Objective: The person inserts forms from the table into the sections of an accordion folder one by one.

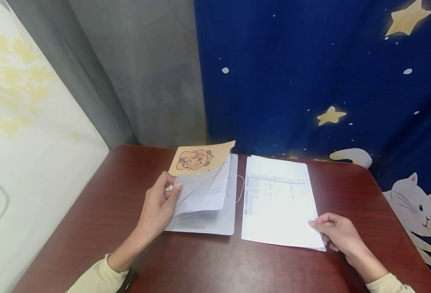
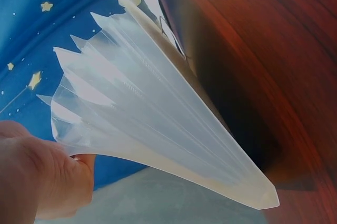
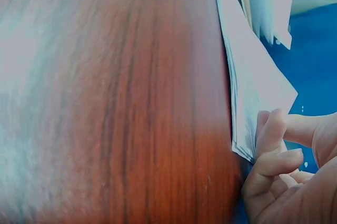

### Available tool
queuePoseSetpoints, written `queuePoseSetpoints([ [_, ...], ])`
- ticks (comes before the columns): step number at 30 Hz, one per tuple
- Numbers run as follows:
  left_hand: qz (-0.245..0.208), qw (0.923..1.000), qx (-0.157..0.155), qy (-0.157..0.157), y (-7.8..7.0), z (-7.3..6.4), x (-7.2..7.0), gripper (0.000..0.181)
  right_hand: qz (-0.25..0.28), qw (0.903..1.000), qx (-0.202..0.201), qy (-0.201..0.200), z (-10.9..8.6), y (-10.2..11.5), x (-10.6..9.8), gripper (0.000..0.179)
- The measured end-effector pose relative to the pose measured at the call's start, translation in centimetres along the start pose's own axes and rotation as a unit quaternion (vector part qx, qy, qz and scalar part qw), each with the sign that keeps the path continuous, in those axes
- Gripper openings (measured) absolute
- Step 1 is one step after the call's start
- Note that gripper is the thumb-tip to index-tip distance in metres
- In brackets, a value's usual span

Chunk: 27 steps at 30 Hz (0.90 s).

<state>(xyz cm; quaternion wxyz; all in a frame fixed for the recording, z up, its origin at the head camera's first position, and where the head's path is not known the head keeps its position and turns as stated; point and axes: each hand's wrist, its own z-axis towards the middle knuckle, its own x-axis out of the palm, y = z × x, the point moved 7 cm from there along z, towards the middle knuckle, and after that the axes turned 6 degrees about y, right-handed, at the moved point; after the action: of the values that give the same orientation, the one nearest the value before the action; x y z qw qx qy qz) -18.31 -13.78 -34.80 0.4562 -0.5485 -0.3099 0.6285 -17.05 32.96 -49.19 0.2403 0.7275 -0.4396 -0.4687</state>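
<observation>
An expanding file folder (image 1: 217, 224) stands spread on the table left of centre, its tan cover (image 1: 220, 152) printed with a cartoon animal. Its translucent pleated pockets (image 2: 131, 98) fan apart in the left wrist view. My left hand (image 1: 158, 205) pinches the folder's near upper edge between thumb and fingers. To the right lies a stack of white papers (image 1: 277, 219), the top sheet printed with a table. The thumb and fingers of my right hand (image 1: 338, 234) pinch the stack's near right corner; several sheet edges (image 3: 234, 113) show in the right wrist view.
A thin white cord loop (image 1: 240, 189) sticks out between folder and papers. The dark red wooden table (image 1: 274, 272) has rounded far corners. Behind it hang a grey curtain (image 1: 156, 73) and a blue starry curtain (image 1: 292, 81). A pale patterned surface (image 1: 28, 134) borders the left side.
</observation>
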Motion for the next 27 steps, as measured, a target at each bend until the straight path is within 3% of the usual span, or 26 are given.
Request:
queuePoseSetpoints([
  [9, -0.005, 1.0, -0.002, -0.006, 0.1, 0.0, 0.0, 0.008, 0.077, 0.9959, 0.018, 0.044, 0.2, -0.7, 0.4, 0.05],
  [13, -0.011, 0.9999, 0.004, -0.002, 0.2, 0.0, 0.0, 0.008, 0.12, 0.9906, 0.019, 0.063, 0.1, -1.0, 0.6, 0.04],
  [20, -0.014, 0.9999, 0.006, -0.001, 0.4, 0.0, 0.1, 0.008, 0.191, 0.9747, -0.016, 0.115, 0.0, -0.9, 1.2, 0.016],
  [27, -0.007, 0.9999, 0.008, -0.003, 0.3, 0.0, 0.2, 0.008, 0.211, 0.9703, -0.021, 0.116, -0.1, -0.7, 1.0, 0.014],
])
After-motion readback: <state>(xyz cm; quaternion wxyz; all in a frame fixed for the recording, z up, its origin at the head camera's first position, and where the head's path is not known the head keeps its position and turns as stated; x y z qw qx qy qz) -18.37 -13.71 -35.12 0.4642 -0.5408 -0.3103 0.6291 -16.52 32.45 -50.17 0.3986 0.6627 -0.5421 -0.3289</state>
